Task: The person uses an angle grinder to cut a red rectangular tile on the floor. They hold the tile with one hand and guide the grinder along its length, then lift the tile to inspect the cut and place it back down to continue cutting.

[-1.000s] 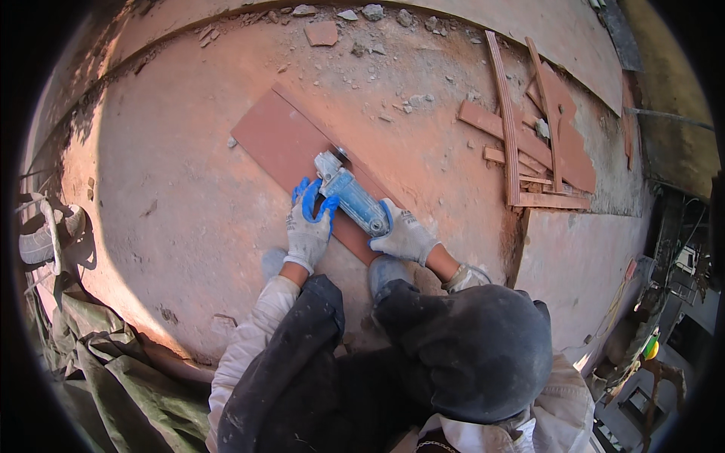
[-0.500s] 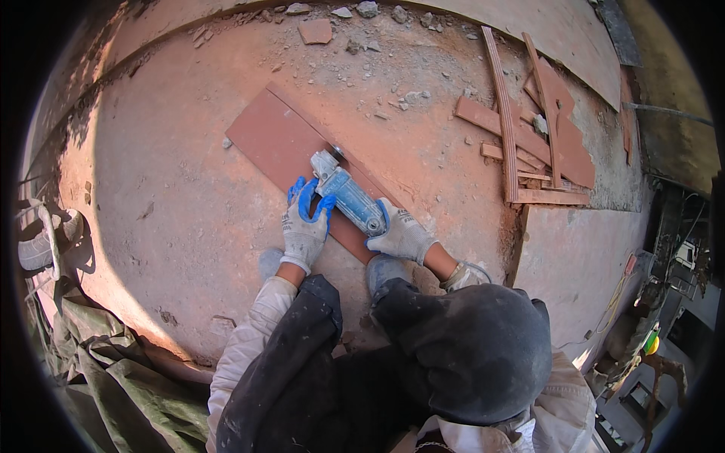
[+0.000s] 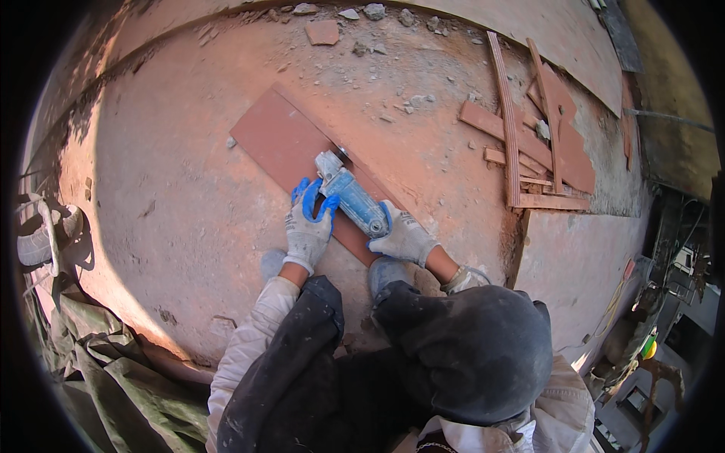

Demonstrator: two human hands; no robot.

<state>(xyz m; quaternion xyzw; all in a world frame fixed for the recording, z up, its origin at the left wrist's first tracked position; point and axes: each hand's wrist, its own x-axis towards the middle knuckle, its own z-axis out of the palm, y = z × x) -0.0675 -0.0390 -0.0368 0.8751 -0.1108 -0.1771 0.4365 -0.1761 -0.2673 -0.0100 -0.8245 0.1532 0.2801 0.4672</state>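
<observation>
A blue angle grinder (image 3: 352, 199) with a grey metal head lies slantwise over a long reddish-brown tile (image 3: 276, 132) on the floor. Its disc (image 3: 342, 155) stands on edge at a line running near the tile's far long side; dust and shadow blur where it meets the tile. My left hand (image 3: 309, 230), in a grey glove with blue fingertips, curls against the grinder near its head, thumb on the body. My right hand (image 3: 406, 236), gloved alike, wraps the rear end of the body. My shoe (image 3: 387, 273) is at the tile's near end.
Cut tile strips and broken pieces (image 3: 555, 136) lie in a stack at the right. Rubble (image 3: 374, 11) and a tile scrap (image 3: 322, 32) are scattered along the far edge. A crumpled green tarp (image 3: 128, 377) lies at the lower left. Reddish dust covers the floor around the tile.
The view has shifted slightly, so the floor and tile appear a little further right. Both hands keep their hold on the grinder, which stays at almost the same place on the tile.
</observation>
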